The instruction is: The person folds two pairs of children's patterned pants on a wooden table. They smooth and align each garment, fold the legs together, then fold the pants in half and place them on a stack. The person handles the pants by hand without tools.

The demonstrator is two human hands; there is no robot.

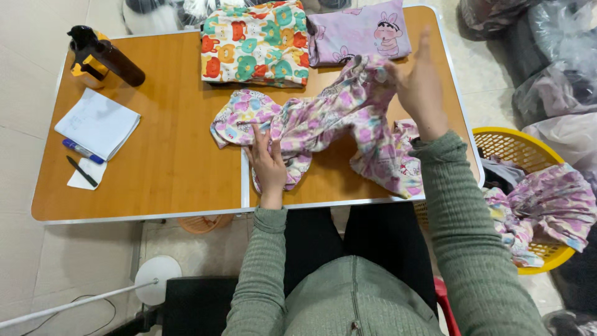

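A small pink-and-purple patterned garment point(323, 121) lies crumpled across the wooden table point(168, 149). My left hand point(268, 163) presses flat on its lower left part, fingers spread. My right hand point(420, 84) lifts the garment's upper right edge off the table, fingers pinching the fabric. Beyond it lie two folded pieces side by side: a colourful bear-print one point(255, 42) and a lilac one with a cartoon figure point(360, 31).
A dark spray bottle with a yellow part point(106, 56), a white notepad point(97, 122), a blue marker point(82, 151) and a black pen point(81, 171) sit at the table's left. A yellow basket point(528, 149) with more patterned clothes stands at my right. Plastic bags point(553, 56) lie beyond it.
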